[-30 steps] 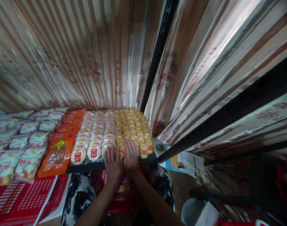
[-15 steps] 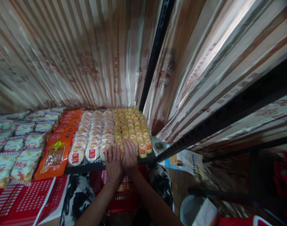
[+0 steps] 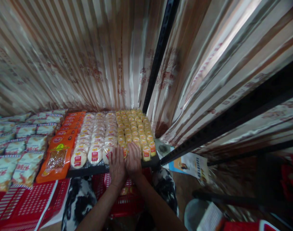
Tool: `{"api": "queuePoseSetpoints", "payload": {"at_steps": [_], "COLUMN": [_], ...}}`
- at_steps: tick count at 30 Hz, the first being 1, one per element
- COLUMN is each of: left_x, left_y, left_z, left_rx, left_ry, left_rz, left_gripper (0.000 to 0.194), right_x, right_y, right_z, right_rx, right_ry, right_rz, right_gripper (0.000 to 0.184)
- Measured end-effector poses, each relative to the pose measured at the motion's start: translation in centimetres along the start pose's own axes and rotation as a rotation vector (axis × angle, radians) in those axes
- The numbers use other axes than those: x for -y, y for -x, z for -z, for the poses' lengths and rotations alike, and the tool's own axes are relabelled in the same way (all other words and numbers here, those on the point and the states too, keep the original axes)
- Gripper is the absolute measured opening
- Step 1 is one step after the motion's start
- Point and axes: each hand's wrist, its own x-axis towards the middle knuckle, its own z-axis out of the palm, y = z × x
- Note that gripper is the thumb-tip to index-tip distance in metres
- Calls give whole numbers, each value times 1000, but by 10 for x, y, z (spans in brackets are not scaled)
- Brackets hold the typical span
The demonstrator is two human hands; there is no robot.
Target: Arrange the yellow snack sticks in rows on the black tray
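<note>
My left hand rests at the front edge of a dark shelf, fingers stretched out beside the front of a row of clear-wrapped round white cakes or crackers. Right next to it, my right hand lies with its fingers extended over the front of the small yellow wrapped snacks, which stand in several tight rows. The fingers hide some of the front packets. I see nothing gripped in either hand, though the fingertips touch or nearly touch the packets.
Left of the round packets are orange snack bags and white pillow packs. Red plastic baskets sit below the shelf. A dark metal upright and a slanting bar stand at right, a striped curtain behind.
Both hands keep nearly the same place at the shelf front. The whole view has shifted very slightly; no packet has plainly moved.
</note>
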Motion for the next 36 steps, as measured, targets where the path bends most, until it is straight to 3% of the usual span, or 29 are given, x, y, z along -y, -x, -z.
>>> {"api": "queuePoseSetpoints", "payload": {"at_steps": [11, 16, 25, 31, 36], "left_x": [1, 0, 1, -1, 5], "left_y": [2, 1, 2, 12, 24], "left_z": [-6, -4, -9, 4, 21], "left_rx": [36, -15, -90, -49, -91], "left_ry": [12, 35, 84, 96, 95], "left_rz": [-46, -40, -39, 10, 114], "left_gripper": [54, 55, 60, 60, 58], "right_x": [5, 5, 7, 13, 15], "right_y": [-4, -4, -1, 25, 36], "right_z": [6, 6, 19, 36, 40], "right_rx": [36, 72, 72, 62, 116], "right_ry": [-24, 0, -6, 22, 28], "right_rz": [-31, -53, 45, 70, 88], "right_gripper": [41, 40, 43, 40, 42]}}
